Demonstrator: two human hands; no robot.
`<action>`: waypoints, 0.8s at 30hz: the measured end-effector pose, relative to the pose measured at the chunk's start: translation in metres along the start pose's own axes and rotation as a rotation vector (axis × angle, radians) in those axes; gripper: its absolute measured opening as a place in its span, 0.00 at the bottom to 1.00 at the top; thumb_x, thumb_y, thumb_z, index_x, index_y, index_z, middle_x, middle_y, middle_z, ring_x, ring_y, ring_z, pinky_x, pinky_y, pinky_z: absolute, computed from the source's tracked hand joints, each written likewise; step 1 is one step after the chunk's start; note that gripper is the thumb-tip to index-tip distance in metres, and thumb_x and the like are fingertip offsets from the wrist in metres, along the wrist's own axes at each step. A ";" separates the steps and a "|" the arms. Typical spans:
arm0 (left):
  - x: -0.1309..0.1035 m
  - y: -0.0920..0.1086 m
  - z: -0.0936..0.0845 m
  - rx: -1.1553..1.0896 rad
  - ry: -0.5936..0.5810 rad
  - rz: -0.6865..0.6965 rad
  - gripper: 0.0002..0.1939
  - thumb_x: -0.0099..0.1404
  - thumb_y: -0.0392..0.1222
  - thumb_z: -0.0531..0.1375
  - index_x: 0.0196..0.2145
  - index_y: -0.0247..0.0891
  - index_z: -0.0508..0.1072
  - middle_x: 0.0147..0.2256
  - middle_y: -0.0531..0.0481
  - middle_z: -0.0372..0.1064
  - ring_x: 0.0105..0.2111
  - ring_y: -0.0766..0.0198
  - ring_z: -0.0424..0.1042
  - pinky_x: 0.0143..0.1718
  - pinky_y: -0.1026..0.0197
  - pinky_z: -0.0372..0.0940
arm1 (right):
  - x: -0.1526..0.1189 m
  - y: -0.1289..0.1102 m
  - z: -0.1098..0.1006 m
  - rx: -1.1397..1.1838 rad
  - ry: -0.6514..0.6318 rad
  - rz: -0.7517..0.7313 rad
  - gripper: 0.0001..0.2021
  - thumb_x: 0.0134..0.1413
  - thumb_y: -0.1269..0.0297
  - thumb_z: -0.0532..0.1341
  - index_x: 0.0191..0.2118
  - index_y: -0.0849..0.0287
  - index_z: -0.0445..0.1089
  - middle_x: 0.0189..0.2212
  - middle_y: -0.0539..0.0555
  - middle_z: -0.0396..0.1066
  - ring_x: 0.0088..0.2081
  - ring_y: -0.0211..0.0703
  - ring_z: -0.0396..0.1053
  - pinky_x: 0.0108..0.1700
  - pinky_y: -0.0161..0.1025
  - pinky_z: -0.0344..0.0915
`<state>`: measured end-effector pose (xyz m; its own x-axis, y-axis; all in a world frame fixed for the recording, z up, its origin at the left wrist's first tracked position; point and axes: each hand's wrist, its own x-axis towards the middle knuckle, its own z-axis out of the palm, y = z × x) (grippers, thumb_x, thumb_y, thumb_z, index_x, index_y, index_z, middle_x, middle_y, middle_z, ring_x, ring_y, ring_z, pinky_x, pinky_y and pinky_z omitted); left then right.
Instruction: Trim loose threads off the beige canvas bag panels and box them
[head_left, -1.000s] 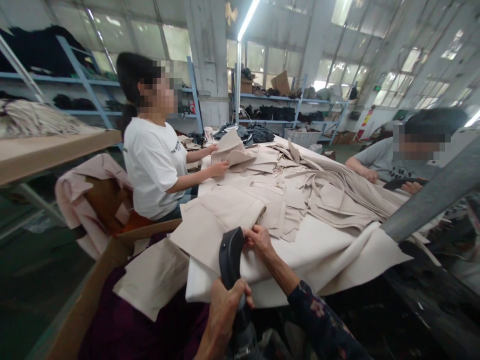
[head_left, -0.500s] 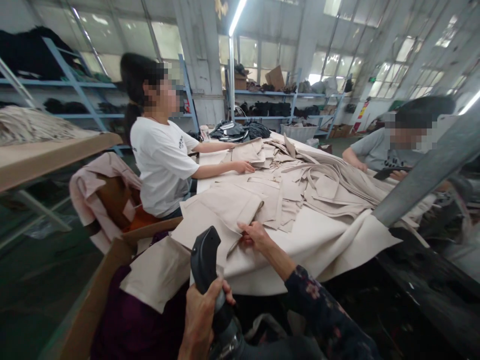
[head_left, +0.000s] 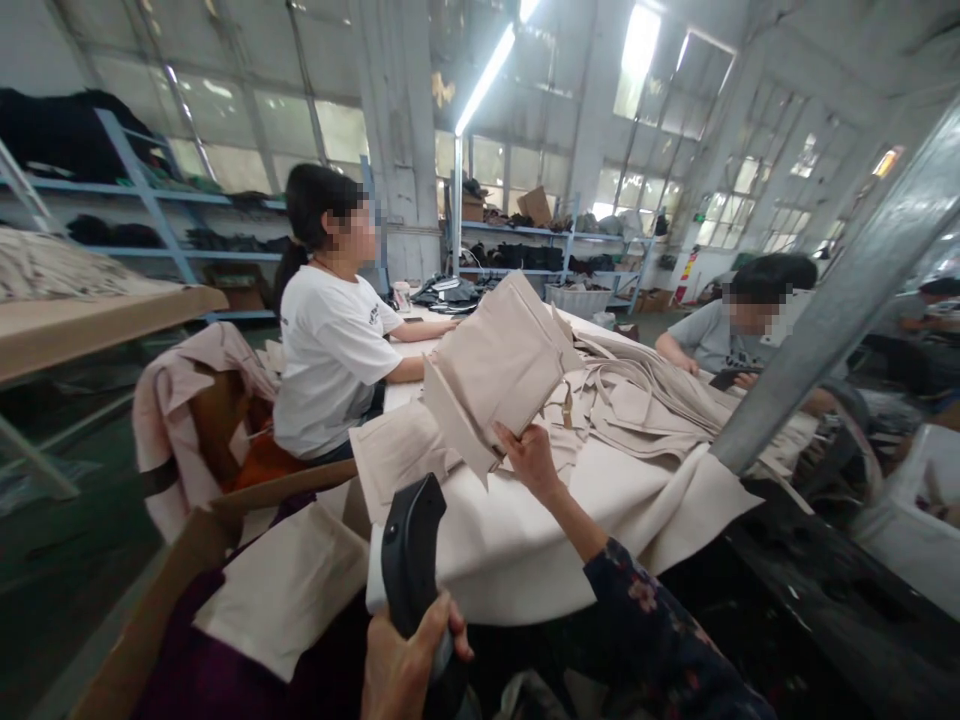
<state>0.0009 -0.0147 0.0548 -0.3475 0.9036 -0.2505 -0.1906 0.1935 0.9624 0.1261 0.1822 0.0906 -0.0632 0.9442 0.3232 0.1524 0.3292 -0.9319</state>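
Observation:
My left hand [head_left: 409,655], low in the middle of the view, has its fingers wrapped round a black hand-held tool [head_left: 411,540] with a curved upper end; its exact kind is unclear. My right hand [head_left: 531,462] pinches the lower edge of a beige fabric piece [head_left: 499,360] with stitched seams, raised and tilted above the table. Another flat beige panel [head_left: 401,445] lies on the table behind the tool. At lower left, a loose beige cloth piece [head_left: 289,585] rests over dark purple fabric in an open cardboard box [head_left: 135,620].
A white-covered table [head_left: 517,570] bears heaped beige pieces and long strips [head_left: 645,380]. A co-worker in a white shirt [head_left: 330,360] sits at left, another in grey [head_left: 705,330] at right. A slanted metal pole [head_left: 832,290] crosses the right side.
My right hand has lifted the beige piece off the table and tilted it up. The view has shifted slightly. My left hand still grips the black tool.

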 end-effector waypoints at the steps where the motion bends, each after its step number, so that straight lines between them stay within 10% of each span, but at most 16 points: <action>1: -0.001 0.002 0.002 0.014 -0.010 0.010 0.16 0.46 0.51 0.63 0.16 0.35 0.68 0.12 0.49 0.65 0.13 0.65 0.63 0.15 0.65 0.59 | -0.006 0.001 -0.001 -0.032 0.021 -0.001 0.11 0.45 0.58 0.62 0.23 0.62 0.72 0.27 0.57 0.73 0.39 0.50 0.68 0.37 0.37 0.64; 14: 0.010 -0.009 0.033 -0.110 -0.029 -0.071 0.21 0.49 0.42 0.59 0.40 0.33 0.57 0.12 0.59 0.61 0.11 0.68 0.60 0.13 0.67 0.55 | -0.078 0.024 0.016 0.121 0.118 0.117 0.23 0.43 0.48 0.62 0.36 0.67 0.74 0.35 0.61 0.75 0.42 0.55 0.70 0.45 0.45 0.65; 24: 0.010 -0.023 0.024 -0.068 0.006 0.002 0.12 0.51 0.47 0.59 0.21 0.35 0.63 0.12 0.53 0.62 0.11 0.67 0.62 0.15 0.65 0.59 | -0.089 0.027 0.015 0.106 0.261 0.026 0.19 0.45 0.53 0.62 0.31 0.68 0.74 0.33 0.63 0.75 0.38 0.53 0.71 0.43 0.45 0.65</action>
<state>0.0242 -0.0011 0.0326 -0.3536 0.9016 -0.2493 -0.2513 0.1652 0.9537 0.1214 0.1066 0.0343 0.1975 0.9275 0.3172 0.0456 0.3146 -0.9481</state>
